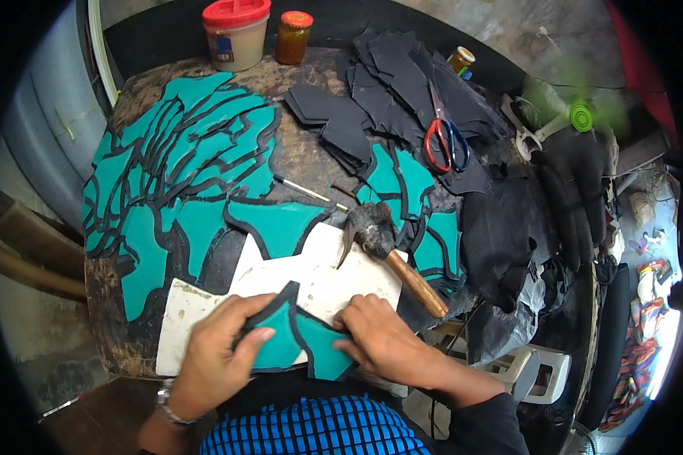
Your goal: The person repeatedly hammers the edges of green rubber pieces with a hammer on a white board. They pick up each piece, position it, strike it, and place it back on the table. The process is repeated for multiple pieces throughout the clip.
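both hands work one teal leather-like cut piece with folded black edging, lying on a pale, scuffed flat work slab at the near edge of the round dark counter. left hand is clamped on the piece's left lobe, thumb on top, fingers curled over the black border. right hand presses the right lobe, fingertips pinched together on the edge.

step in hand, as judged: turning or pressing down the black edge along the piece's upper notch.

just beyond the right hand lies a wooden-handled hammer with a dark worn head; farther off, red-and-blue handled scissors on a stack of black cut pieces. beyond the left hand, many finished teal pieces with black borders.

next move likely calls for steady hold by the left hand while the right frees itself for the hammer.
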`<state>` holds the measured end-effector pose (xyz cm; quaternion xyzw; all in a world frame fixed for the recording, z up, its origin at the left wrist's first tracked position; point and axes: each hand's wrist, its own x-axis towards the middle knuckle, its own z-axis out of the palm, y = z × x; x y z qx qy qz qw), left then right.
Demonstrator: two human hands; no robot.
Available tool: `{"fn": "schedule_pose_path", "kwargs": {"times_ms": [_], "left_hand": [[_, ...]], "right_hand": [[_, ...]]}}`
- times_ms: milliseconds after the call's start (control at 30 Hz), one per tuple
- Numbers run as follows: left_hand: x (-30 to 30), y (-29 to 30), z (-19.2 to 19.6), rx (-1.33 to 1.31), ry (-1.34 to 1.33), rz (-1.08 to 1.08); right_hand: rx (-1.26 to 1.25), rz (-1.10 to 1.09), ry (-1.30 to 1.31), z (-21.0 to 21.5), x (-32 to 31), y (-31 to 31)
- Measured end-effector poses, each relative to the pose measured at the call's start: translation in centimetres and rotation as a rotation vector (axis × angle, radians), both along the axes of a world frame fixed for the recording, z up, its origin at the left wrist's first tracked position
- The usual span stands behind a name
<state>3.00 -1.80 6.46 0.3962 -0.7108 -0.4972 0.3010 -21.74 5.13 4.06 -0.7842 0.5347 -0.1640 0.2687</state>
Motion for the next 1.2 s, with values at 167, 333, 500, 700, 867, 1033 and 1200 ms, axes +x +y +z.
{"fn": "schedule_pose_path", "kwargs": {"times_ms": [167, 333, 500, 700, 867, 1033, 1200], "left_hand": [[-0.7, 2.5, -3.6, -0.168, -0.157, -0.028], [-1.8, 2.8, -4.7, -0.269, -0.266, -0.037], [-2.1, 2.9, -4.9, -0.314, -0.289, -0.055], [-2.3, 3.1, -5.1, -0.392, -0.301, -0.073], [-2.4, 3.2, -5.2, -0.549, -0.373, -0.121], [-2.3, 3.4, -5.4, -0.727, -0.432, -0.136], [-2.2, 3.4, -5.5, -0.788, -0.465, -0.171]], "right_hand": [[0.094, -0.130, -0.062, 1.2, -1.3, -0.5], [-0.157, -0.566, -0.182, 3.8, -6.6, -6.4], [-0.411, -0.565, 0.302, 2.4, -7.7, -8.4], [-0.053, -0.425, 0.447, 0.2, -4.3, -1.0], [-0.196, -0.476, 0.061, -0.8, -4.5, 0.8], [0.074, -0.538, -0.295, -0.4, -4.3, 5.6], [0.014, -0.364, -0.212, -0.9, -3.6, 7.3]]}}
